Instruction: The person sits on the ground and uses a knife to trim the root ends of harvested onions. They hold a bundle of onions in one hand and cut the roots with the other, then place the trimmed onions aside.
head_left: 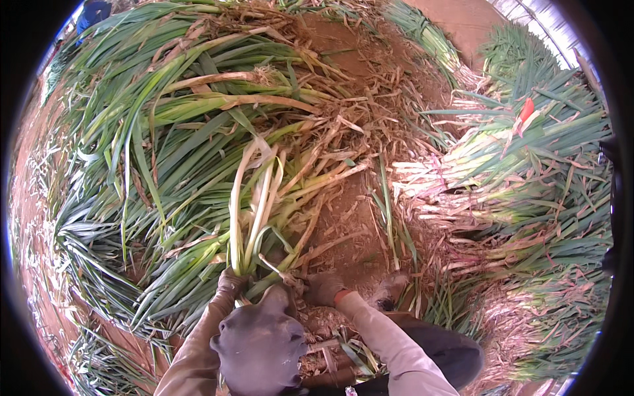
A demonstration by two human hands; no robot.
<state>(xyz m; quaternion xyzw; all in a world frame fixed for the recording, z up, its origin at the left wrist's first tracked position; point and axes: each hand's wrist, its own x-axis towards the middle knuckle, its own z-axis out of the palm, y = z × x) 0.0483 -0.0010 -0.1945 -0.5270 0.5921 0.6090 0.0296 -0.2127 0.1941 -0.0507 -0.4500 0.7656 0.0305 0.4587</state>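
My left hand [231,284], in a worn glove, is closed around several long green onions [236,214] whose pale stalks point away from me. To its right is my gloved right hand [325,289], its fingers curled in beside the root end of a thin stalk [274,267]. What lies inside those fingers is hidden. A large heap of green onions [178,145] with dry outer leaves spreads in front and to the left, right up against the held stalks.
Bundled green onions [475,188] lie in rows on the right, some with pinkish ties, and a red-orange item [527,110] rests on them. Dry peelings [380,99] litter the brown soil [347,211] between. My knee under a dark grey covering [261,343] rises between my arms.
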